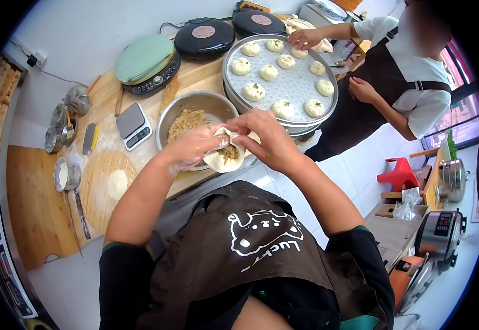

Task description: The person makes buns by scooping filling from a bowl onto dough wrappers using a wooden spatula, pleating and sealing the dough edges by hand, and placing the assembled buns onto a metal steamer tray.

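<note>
A round dough wrapper [216, 161] with brown filling [229, 153] is held up in front of the steel bowl's near right side. My left hand [191, 146], dusted white, grips the wrapper's left and upper edge. The fingers of my right hand [267, 139] pinch its upper right edge, where the dough is gathered. The filling still shows in the open middle. Behind my hands, the steel bowl [168, 109] holds a mass of brown filling [187, 122]. A round steamer tray [300, 77] with several pleated buns stands behind on the right.
A co-worker [355, 99] stands at the right, one hand over the tray. Left of the bowl are a digital scale [133, 126], a yellow-grey scraper [90, 138] and a round board [94, 181] with a flat dough disc [117, 185]. Round electric griddles [205, 38] line the wall.
</note>
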A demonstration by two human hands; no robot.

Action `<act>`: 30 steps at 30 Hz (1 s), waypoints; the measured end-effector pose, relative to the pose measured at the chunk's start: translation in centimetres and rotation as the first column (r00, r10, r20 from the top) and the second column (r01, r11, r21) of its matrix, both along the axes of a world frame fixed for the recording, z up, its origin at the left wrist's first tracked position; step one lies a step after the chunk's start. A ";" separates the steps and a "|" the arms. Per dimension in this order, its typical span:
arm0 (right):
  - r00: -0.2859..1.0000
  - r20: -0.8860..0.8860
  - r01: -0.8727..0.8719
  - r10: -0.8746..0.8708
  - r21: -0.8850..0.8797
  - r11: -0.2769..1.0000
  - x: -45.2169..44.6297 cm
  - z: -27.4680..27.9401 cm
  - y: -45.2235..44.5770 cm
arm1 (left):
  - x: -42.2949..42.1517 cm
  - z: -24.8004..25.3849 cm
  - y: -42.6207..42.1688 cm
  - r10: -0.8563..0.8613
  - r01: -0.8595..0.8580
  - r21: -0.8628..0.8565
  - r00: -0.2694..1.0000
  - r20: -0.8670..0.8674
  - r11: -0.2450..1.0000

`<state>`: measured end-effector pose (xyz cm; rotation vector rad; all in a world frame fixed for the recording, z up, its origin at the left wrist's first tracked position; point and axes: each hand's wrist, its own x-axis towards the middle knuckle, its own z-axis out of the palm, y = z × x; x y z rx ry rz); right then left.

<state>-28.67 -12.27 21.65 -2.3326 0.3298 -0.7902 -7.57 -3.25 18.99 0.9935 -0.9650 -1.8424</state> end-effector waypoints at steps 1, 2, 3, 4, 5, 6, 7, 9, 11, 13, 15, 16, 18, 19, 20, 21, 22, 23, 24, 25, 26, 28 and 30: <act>1.000 -0.007 -0.002 0.002 -0.039 0.999 0.1 0.0 0.0 | 0.3 0.1 -0.3 -0.047 0.049 -0.035 0.996 0.080 0.998; 1.000 -0.013 -0.003 0.002 -0.077 0.997 0.1 -0.1 0.0 | 0.5 0.1 -0.5 -0.091 0.102 -0.063 0.983 0.161 0.993; 1.000 -0.020 -0.001 -0.001 -0.113 0.994 0.1 -0.2 0.0 | 0.5 0.5 -0.5 -0.090 0.107 -0.074 0.974 0.207 0.992; 1.000 -0.008 0.002 -0.003 -0.111 0.994 0.1 -0.1 0.0 | 0.4 1.2 -0.6 -0.089 0.114 -0.084 0.964 0.251 0.990; 1.000 0.003 0.006 -0.006 -0.110 0.994 0.1 0.1 0.1 | 0.2 1.9 -0.7 -0.089 0.122 -0.094 0.951 0.295 0.988; 1.000 0.014 0.011 -0.010 -0.108 0.994 0.1 0.2 0.1 | -0.1 2.4 -0.5 -0.065 0.088 -0.083 0.968 0.244 0.993; 1.000 0.023 0.022 -0.020 -0.116 0.993 0.0 0.2 0.1 | -0.4 2.8 -0.3 -0.040 0.054 -0.071 0.981 0.192 0.996; 0.998 0.043 0.045 -0.039 -0.132 0.990 -0.1 0.2 0.0 | -0.5 2.9 -0.1 -0.001 0.004 -0.026 0.994 0.107 1.000; 1.000 0.022 0.024 -0.021 -0.164 0.986 -0.2 0.2 -0.3 | -0.2 2.6 -0.2 0.024 -0.025 0.034 0.999 0.042 0.999; 1.000 0.019 0.008 -0.004 -0.198 0.980 -0.3 0.1 -0.2 | 0.0 2.8 -0.2 -0.026 0.029 -0.013 0.976 0.217 0.999; 0.999 0.037 -0.004 0.014 -0.240 0.971 -0.3 0.3 0.1 | 0.0 3.5 -0.2 -0.061 0.089 -0.066 0.934 0.352 0.994; 0.999 0.031 0.001 0.007 -0.253 0.968 -0.3 0.6 0.2 | -0.2 4.2 -0.3 -0.072 0.121 -0.098 0.913 0.402 0.988; 1.000 0.020 0.009 -0.004 -0.278 0.960 -0.3 1.1 0.4 | 0.0 4.4 -0.8 -0.090 0.204 -0.155 0.837 0.540 0.967; 1.000 0.024 -0.003 0.010 -0.290 0.957 -0.3 1.2 0.3 | 0.4 4.0 -1.4 -0.094 0.255 -0.174 0.777 0.623 0.951; 0.999 0.028 -0.015 0.025 -0.302 0.953 -0.3 1.3 0.0 | 0.6 3.8 -1.8 -0.092 0.307 -0.188 0.708 0.700 0.933; 0.999 0.032 -0.027 0.039 -0.315 0.949 -0.3 1.3 -0.2 | 0.7 4.4 -1.9 -0.093 0.320 -0.196 0.701 0.707 0.927; 0.999 0.032 -0.023 0.034 -0.304 0.952 -0.3 1.6 -0.2 | 0.7 5.4 -1.8 -0.093 0.334 -0.205 0.694 0.714 0.920; 0.999 0.032 -0.017 0.028 -0.293 0.956 -0.4 1.8 -0.3 | 0.6 5.9 -1.8 -0.095 0.349 -0.212 0.686 0.721 0.913; 0.999 0.032 -0.011 0.021 -0.282 0.959 -0.4 2.0 -0.3 | 0.6 6.0 -1.5 -0.108 0.259 -0.207 0.830 0.548 0.944; 0.998 0.062 0.026 -0.012 -0.229 0.973 -0.5 2.0 -0.2 | 0.5 6.0 -1.1 -0.101 0.172 -0.181 0.932 0.349 0.968; 0.994 0.095 0.065 -0.049 -0.179 0.982 -0.5 1.9 -0.1 | 0.5 6.2 -0.9 -0.076 0.096 -0.139 0.987 0.138 0.986; 0.985 0.127 0.127 -0.118 -0.068 0.990 -0.4 1.2 -0.2 | -0.3 4.5 -0.1 0.032 -0.043 -0.065 0.988 -0.152 0.997; 0.980 0.136 0.149 -0.144 -0.025 0.989 -0.1 0.3 -0.3 | -1.1 3.2 0.3 0.127 -0.125 0.030 0.926 -0.355 0.992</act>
